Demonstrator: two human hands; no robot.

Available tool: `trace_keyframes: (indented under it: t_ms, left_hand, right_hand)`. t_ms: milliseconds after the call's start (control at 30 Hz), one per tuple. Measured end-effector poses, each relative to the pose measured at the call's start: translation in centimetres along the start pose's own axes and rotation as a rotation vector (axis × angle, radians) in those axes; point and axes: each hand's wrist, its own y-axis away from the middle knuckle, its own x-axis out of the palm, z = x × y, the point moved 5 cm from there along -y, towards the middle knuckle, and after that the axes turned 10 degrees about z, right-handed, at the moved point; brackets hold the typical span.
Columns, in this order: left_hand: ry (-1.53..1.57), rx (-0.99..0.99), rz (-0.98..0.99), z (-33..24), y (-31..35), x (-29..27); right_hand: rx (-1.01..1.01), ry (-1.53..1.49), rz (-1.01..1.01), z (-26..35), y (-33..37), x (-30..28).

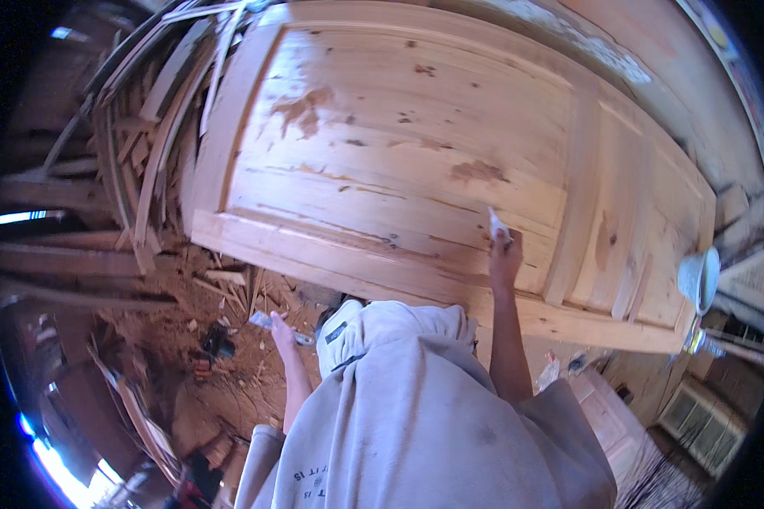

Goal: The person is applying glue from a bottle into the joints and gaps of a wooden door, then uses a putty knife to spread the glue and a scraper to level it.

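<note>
Far left: a heap of thin timber offcuts (157, 127), leaning and stacked, with wood scraps and shavings on the earthen floor (187, 356) below.

Your left hand (282, 329): held low over the floor, well apart from the door, fingers closed round a flat-bladed scraper (267, 321) with pale paste on it.

Centre: a panelled wooden door (382, 161) lying flat, its long axis running from upper left to lower right, patched here and there with darker filler.

Your right hand (505, 254): the nearer hand, resting at the panel's lower edge, closed round a small white-tipped applicator (497, 225) whose tip touches the wood. The door lies directly ahead of and beneath this hand.

Right: a white cup-like container (698, 278) at the door's far corner.
</note>
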Motion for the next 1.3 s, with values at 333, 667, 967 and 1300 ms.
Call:
trace_keyframes:
  t_ms: [333,667,967,1300]
  left_hand:
    - [0.027,0.071,0.186,-0.1,3.1,3.6]
    - [-0.117,0.205,0.151,7.0,5.6,1.6]
    - [0.23,-0.104,0.163,9.9,0.4,-6.2]
    - [0.227,-0.057,0.224,4.6,-5.6,-9.2]
  right_hand:
    - [0.424,-0.925,0.298,3.7,1.7,2.5]
    - [0.433,-0.607,0.592,7.4,5.6,13.6]
    - [0.365,-0.404,0.856,10.8,8.7,25.6]
    - [0.201,-0.136,0.86,14.0,8.1,36.8]
